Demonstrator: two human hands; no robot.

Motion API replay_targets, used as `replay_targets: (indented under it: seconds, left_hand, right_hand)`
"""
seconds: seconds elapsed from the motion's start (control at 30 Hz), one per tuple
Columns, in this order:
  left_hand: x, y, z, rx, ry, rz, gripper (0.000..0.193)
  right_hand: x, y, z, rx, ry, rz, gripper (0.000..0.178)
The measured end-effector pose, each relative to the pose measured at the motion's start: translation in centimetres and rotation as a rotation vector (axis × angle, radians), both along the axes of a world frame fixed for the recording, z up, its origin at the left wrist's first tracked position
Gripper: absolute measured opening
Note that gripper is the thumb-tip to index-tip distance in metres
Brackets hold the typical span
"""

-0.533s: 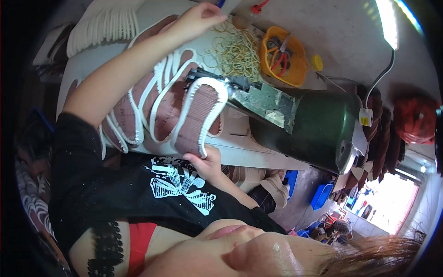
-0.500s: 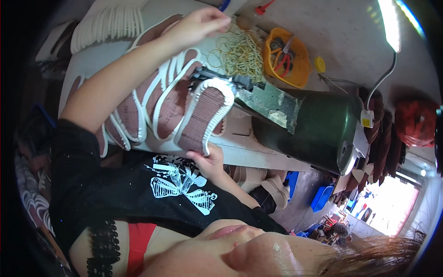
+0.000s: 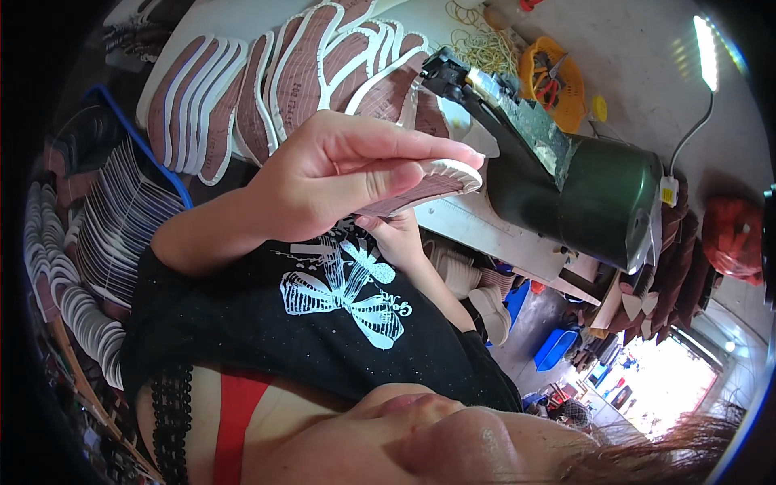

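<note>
A brown shoe insole with a white pleated rim is held in front of my chest, tilted so that it shows nearly edge-on. My left hand grips it, fingers stretched along the rim and thumb below them. My right hand holds its lower end, with most of the fingers hidden behind it. Just beyond, the narrow black head of a dark green machine points toward the work, apart from the insole. More white-rimmed insoles lie overlapping on the table behind my left hand.
Rubber bands lie loose at the back, beside a yellow basket holding red-handled tools. Stacked insoles stand at the left near a blue-edged bin. A lamp shines at upper right. Blue trays sit on the floor.
My left hand has come down from above the table to the insole and now grips it. The insole has left the machine head and turned from face-on to nearly edge-on. The view has shifted.
</note>
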State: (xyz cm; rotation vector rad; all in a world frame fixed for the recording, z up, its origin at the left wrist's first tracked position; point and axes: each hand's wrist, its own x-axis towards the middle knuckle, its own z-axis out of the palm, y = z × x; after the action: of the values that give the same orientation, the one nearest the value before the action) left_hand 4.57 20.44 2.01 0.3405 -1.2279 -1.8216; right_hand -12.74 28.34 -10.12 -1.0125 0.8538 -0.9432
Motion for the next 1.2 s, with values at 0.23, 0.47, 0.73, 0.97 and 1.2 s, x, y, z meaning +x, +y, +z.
replay_targets:
  seconds: [0.23,0.47,0.73,0.97,1.2]
  left_hand:
    - [1.3,3.2,-0.2,-0.067,0.077,0.111,0.026]
    - [1.7,4.4,-0.9,-0.123,0.181,0.039,0.020]
    - [2.4,4.4,-1.1,-0.210,0.174,0.024,0.021]
    - [5.9,2.2,-2.7,-0.546,-0.608,0.589,0.040]
    - [22.4,-3.9,-9.9,-0.450,-1.574,1.244,0.051]
  right_hand:
    - [0.4,1.6,1.0,0.048,0.037,0.076,0.026]
    - [0.9,-0.1,2.4,-0.040,0.117,0.139,0.030]
    - [1.4,-0.2,2.5,-0.153,0.076,0.095,0.031]
    - [1.0,-0.9,2.1,-0.144,0.012,-0.181,0.025]
    - [5.2,-8.0,5.6,-0.320,0.268,-0.279,0.030]
